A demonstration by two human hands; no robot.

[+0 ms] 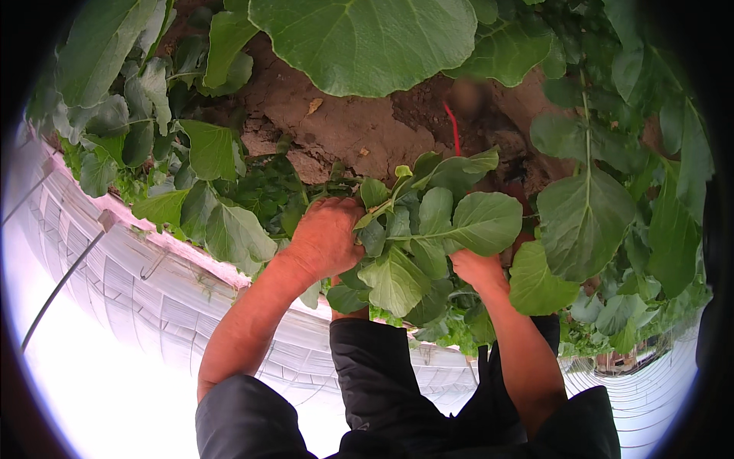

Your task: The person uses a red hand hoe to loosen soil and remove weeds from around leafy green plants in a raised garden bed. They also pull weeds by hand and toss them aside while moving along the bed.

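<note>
My left hand [330, 235] has its fingers curled around leaf stalks of a broad-leaved green plant [401, 229] in front of my legs. Its fingertips are partly hidden by foliage. My right hand [479, 267] reaches in under a rounded leaf [487, 222] of the same plant, to the right of my left hand. The leaves cover its fingers, so what it touches cannot be seen. Beyond the leaves, a thin red strip [453, 127] stands out against the brown soil [344, 126].
Large leaves [367, 40] overhang the far side, and more leafy plants [588, 212] crowd the right. Foliage [212, 149] also fills the left. A pale greenhouse film wall [166, 287] with a thin curved rod [63, 281] lies at the lower left.
</note>
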